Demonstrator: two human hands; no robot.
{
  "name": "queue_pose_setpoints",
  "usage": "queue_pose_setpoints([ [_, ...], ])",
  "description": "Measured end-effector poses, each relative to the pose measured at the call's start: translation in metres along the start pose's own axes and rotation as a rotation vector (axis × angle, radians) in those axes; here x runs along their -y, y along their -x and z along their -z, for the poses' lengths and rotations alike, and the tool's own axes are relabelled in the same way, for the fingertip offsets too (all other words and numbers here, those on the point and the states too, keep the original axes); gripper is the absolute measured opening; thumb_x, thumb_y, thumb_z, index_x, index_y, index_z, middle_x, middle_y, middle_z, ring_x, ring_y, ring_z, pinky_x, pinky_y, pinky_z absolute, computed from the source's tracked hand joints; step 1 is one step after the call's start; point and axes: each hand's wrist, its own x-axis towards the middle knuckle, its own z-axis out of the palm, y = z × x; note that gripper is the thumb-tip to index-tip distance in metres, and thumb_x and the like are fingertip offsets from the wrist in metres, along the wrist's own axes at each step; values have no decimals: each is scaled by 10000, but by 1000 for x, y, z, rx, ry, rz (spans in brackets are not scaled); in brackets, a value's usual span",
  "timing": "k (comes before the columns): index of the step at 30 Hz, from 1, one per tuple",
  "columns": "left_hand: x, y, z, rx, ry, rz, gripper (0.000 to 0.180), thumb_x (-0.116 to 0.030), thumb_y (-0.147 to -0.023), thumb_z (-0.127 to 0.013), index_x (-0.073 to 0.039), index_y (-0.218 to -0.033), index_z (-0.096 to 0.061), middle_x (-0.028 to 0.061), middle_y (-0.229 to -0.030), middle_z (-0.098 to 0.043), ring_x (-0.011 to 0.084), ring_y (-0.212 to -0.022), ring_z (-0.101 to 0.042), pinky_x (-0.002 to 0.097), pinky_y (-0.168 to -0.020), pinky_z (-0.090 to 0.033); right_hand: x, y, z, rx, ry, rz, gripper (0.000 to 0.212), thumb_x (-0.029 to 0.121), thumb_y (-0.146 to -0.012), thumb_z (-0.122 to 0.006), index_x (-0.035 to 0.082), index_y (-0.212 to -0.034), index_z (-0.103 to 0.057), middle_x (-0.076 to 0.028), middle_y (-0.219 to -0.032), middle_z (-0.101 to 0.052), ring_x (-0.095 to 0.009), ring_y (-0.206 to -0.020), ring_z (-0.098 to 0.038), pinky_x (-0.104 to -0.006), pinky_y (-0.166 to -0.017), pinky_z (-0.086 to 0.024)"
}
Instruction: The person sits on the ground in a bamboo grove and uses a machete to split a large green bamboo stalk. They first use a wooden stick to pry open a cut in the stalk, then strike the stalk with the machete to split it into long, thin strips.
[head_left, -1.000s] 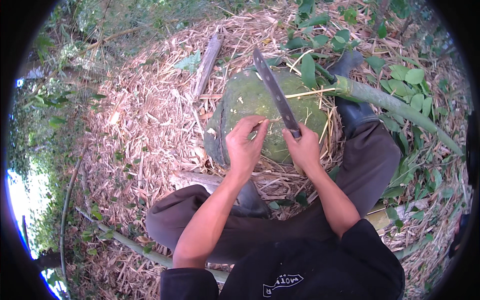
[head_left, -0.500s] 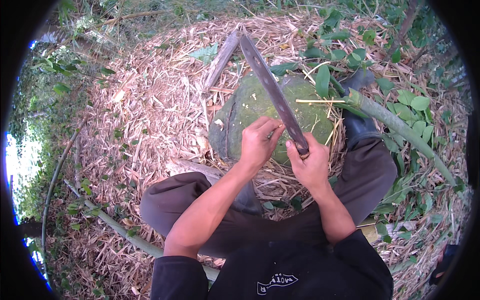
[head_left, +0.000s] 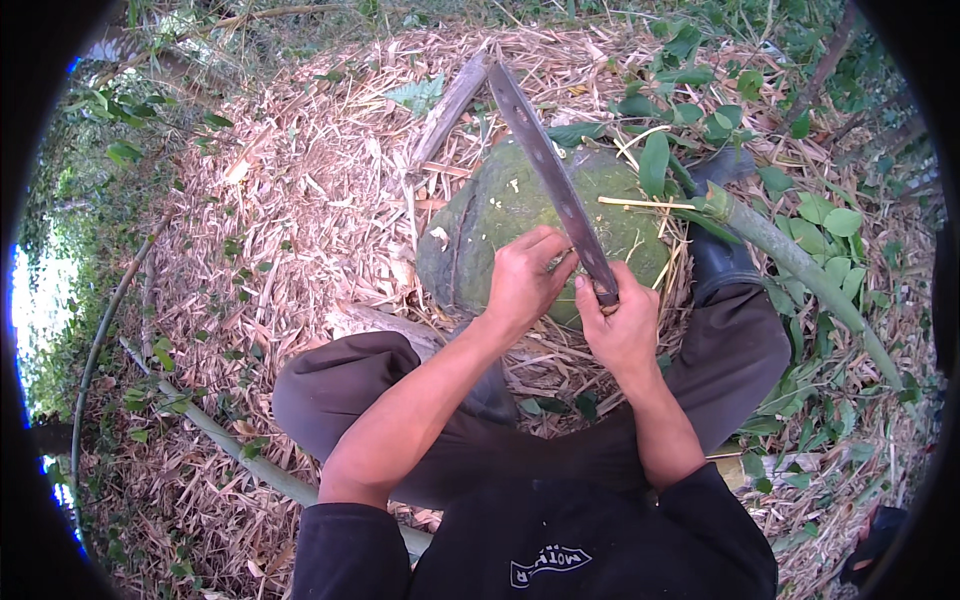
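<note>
A machete (head_left: 553, 172) with a long, dark, worn blade slants up and away to the left above a mossy green rock (head_left: 490, 245). My right hand (head_left: 622, 322) is wrapped round its handle end, thumb along the near side. Close beside the lower blade, my left hand (head_left: 525, 280) is closed with thumb and fingers pinched together. Whatever lies in that pinch is hidden or too small to name. Pale crumbs and thin strips are scattered on the rock.
My bent legs in dark trousers and boots (head_left: 725, 262) flank the rock. A green bamboo pole (head_left: 800, 262) lies at the right among leaves; another pole (head_left: 240, 450) runs along the lower left. A weathered piece of wood (head_left: 450, 108) rests beyond the rock. Dry chips cover the ground.
The view has shifted slightly. My left hand stays pinched beside the blade, turned a little, and my right hand keeps its hold on the machete.
</note>
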Motion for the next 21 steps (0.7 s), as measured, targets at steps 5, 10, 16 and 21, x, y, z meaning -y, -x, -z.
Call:
queue_pose_setpoints([
  [5,5,1,-2,45,-35,49,223,-35,-832,-780,-51,-1054,-776,162,-1027,-754,346,-906,-741,394,-775,-595,-3,1,-5,-36,86,50,197,153,-889,-745,9,-981,-647,-167,-709,-689,-347,-667,-730,-406,-596,-546],
  [10,-5,2,-3,67,-64,110,207,-28,-844,-754,-32,-1050,-773,174,-1037,-756,357,-911,-743,405,-791,-596,-4,5,-4,-69,61,80,199,157,-886,-745,13,-978,-643,-177,-729,-693,-360,-688,-729,-419,-600,-545],
  [16,-2,1,-4,91,-107,96,198,-9,-854,-725,-27,-1047,-769,163,-1044,-755,351,-900,-741,402,-787,-600,3,0,-2,-51,62,6,180,140,-889,-735,8,-964,-638,-188,-723,-685,-360,-674,-721,-417,-600,-537],
  [21,4,-1,-4,100,-71,100,264,-38,-836,-753,-19,-1098,-755,175,-1063,-752,358,-907,-736,410,-791,-604,0,-4,-5,-25,112,-47,178,157,-901,-721,4,-950,-644,-193,-704,-679,-364,-673,-720,-420,-608,-534],
])
